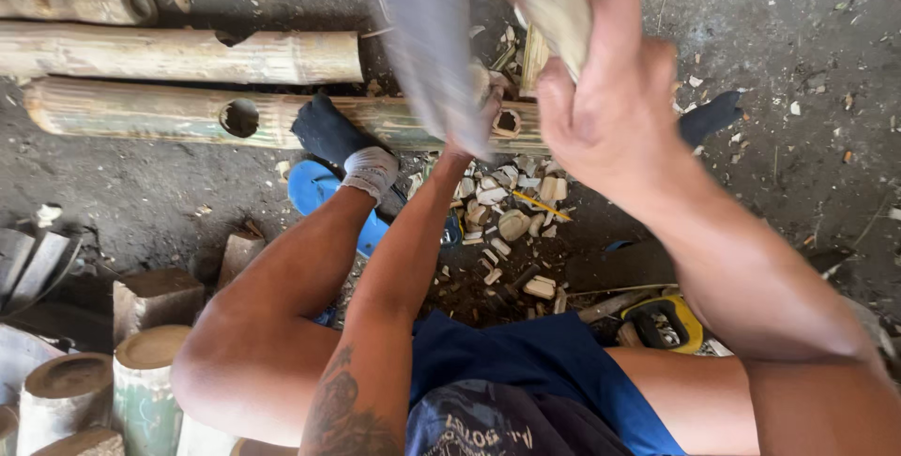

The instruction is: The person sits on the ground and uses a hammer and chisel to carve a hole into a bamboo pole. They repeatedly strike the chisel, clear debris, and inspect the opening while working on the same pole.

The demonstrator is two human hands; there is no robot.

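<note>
My right hand [610, 90] is raised close to the camera, shut on the pale wooden handle [556, 6] of a chopping tool. Its wide grey blade [427, 43] is blurred by motion and hangs over the work. My left arm reaches down to a long greenish bamboo pole [141, 111] lying across the ground. My left hand [474, 128] rests at the pole beside a round hole [508, 122], mostly hidden behind the blade, so its grip is unclear. Another round hole [239, 118] is cut further left in the same pole.
Two more bamboo poles [178, 54] lie behind. Pale wood chips [511, 221] litter the dirt under the pole. Short cut bamboo sections [141, 362] stand at lower left. A yellow-handled tool [671, 323] lies by my right thigh. My foot rests on a blue sandal [314, 189].
</note>
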